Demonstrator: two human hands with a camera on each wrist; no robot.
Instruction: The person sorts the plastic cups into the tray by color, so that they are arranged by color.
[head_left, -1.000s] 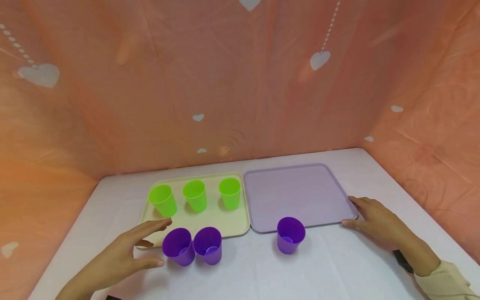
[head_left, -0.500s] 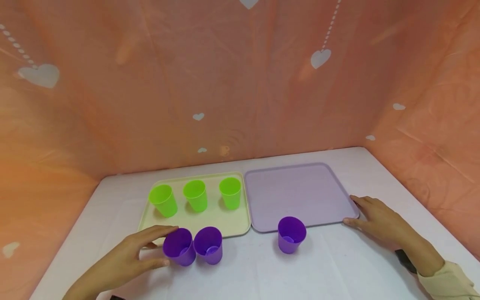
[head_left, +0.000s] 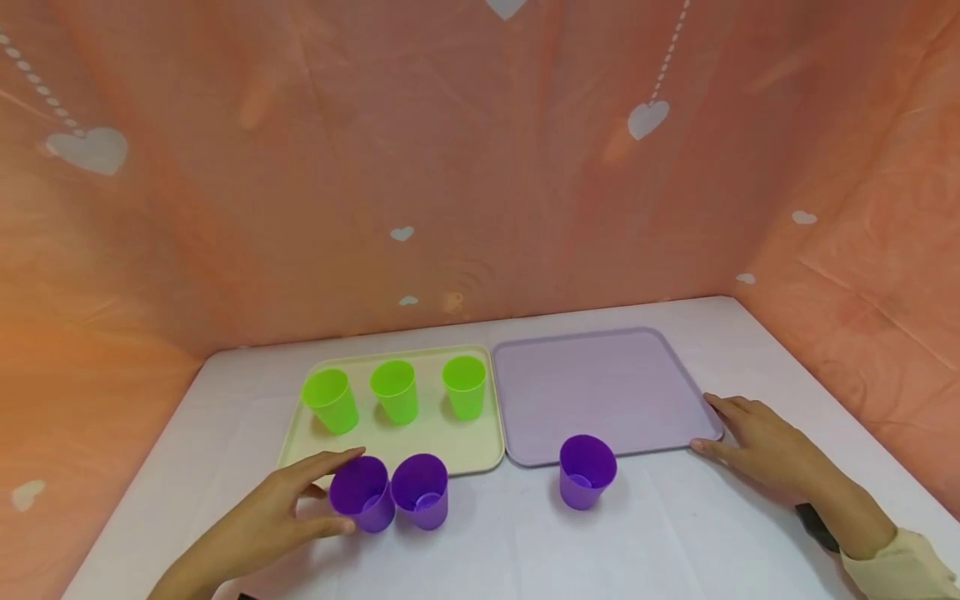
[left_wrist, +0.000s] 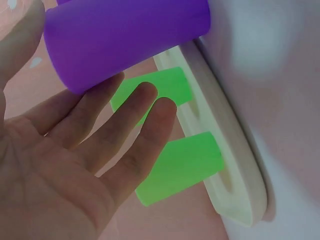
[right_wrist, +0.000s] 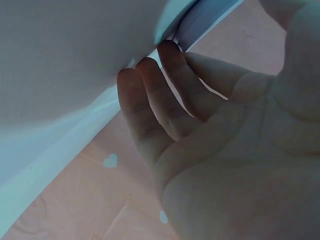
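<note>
Here, the left hand (head_left: 281,510) curves loosely around the nearest purple cup (head_left: 366,498), thumb and fingers spread on either side; whether they grip it, I can't tell. That cup stands upright on the white table (head_left: 517,550), right beside a second purple cup (head_left: 422,493), both in front of the cream tray (head_left: 442,446). Three green cups (head_left: 394,393) stand in a row on that tray. The right hand (head_left: 768,450) rests its spread fingers at the near corner of the lilac tray (head_left: 592,392), with a third purple cup (head_left: 585,479) just before its front edge.
</note>
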